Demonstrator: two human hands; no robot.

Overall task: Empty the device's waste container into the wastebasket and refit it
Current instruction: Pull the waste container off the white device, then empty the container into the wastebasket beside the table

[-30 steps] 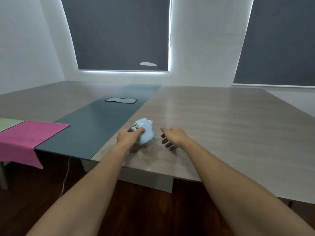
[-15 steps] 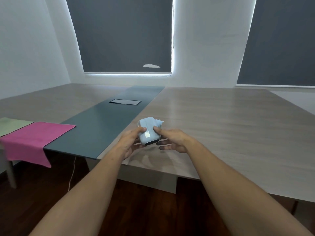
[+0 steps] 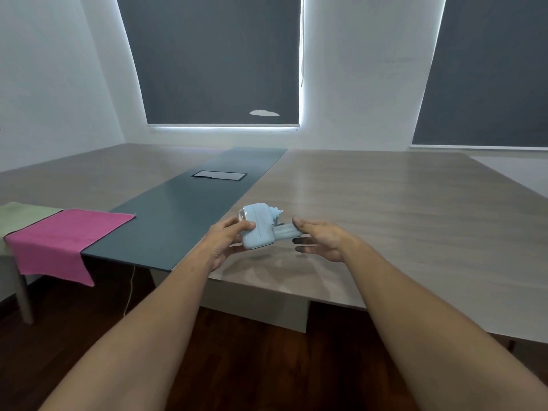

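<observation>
Dim room; daylight leaks around blinds [image 3: 219,57]; soft glare on table [image 3: 370,203]; wide-angle bending at edges.

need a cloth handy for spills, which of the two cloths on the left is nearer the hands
The pink cloth. It lies beside the dark table strip and drapes over the edge; the pale green cloth sits beyond it, at the frame's left edge, farther from the left hand.

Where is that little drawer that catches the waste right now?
The waste container is partly slid out of the right side of the light blue device, pinched by the right hand above the table's near edge; the left hand holds the device.
</observation>
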